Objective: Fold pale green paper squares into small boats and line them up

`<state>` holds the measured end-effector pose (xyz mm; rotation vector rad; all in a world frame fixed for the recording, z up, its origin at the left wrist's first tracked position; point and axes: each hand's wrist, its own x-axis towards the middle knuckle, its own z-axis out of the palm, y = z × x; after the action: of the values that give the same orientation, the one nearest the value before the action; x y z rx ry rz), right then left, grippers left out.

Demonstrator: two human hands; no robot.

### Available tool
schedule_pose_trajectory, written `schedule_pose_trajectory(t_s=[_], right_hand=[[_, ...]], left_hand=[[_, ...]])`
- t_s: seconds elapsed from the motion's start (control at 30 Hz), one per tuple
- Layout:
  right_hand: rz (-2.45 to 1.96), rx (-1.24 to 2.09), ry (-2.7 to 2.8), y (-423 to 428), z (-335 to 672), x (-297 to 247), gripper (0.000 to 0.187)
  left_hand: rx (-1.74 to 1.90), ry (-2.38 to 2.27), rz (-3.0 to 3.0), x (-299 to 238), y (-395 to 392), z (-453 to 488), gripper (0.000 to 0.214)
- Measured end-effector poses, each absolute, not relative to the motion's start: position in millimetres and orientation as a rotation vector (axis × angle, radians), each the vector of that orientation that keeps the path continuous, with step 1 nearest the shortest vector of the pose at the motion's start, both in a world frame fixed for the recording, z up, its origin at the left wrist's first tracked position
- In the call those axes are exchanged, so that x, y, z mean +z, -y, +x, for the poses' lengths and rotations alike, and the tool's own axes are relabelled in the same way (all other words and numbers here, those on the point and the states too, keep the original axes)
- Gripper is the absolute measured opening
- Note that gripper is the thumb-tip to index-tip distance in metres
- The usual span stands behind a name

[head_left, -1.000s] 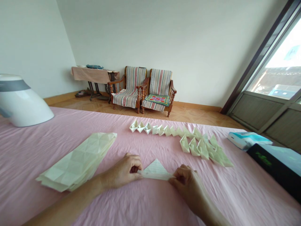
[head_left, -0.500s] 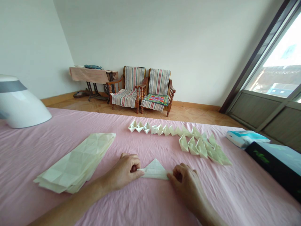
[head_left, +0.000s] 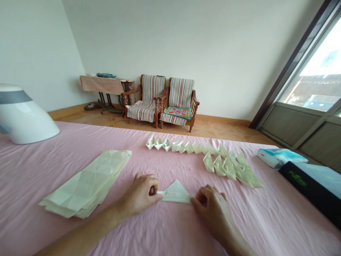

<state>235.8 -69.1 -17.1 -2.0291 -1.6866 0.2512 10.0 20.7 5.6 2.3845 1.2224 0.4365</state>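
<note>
A pale folded paper [head_left: 176, 192] lies on the pink cloth in front of me, with a triangular peak and a flat band along its lower edge. My left hand [head_left: 145, 190] pinches the band's left end between thumb and curled fingers. At the right end, my right hand [head_left: 209, 202] grips the band the same way. Beyond my hands stands a row of folded paper boats [head_left: 188, 147], with more boats [head_left: 228, 168] grouped nearer on the right. Left of my left hand rests a stack of creased paper sheets [head_left: 87, 183].
Pink cloth [head_left: 149, 231] covers the surface. At the right are a black box [head_left: 306, 185] and a blue-and-white packet [head_left: 282, 157]. A white rounded object with a grey band [head_left: 26, 117] stands at the left. Two wooden armchairs [head_left: 162, 103] are beyond the far edge.
Both hands keep their pinch on the folded paper's ends, almost unmoved. The whole view has shifted very slightly.
</note>
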Motion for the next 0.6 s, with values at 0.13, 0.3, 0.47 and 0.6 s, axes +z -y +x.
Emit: schedule_pose_trajectory(t_s=[0.13,0.3,0.47,0.6], right_hand=[[-2.032,0.242,1.683,70,235,-17,0.018],[-2.027,0.23,1.681,70,236,-19,0.019],[-2.017,0.209,1.701,71,235,-18,0.017],[-2.014,0.194,1.716,71,234,-17,0.016]], left_hand=[[0.444,-1.224,2.387,5,-22,9,0.017],[0.481,-1.191,2.417,9,-14,9,0.016],[0.434,-0.766,2.816,17,1,11,0.027],[0.344,-0.522,3.023,15,0,11,0.026]])
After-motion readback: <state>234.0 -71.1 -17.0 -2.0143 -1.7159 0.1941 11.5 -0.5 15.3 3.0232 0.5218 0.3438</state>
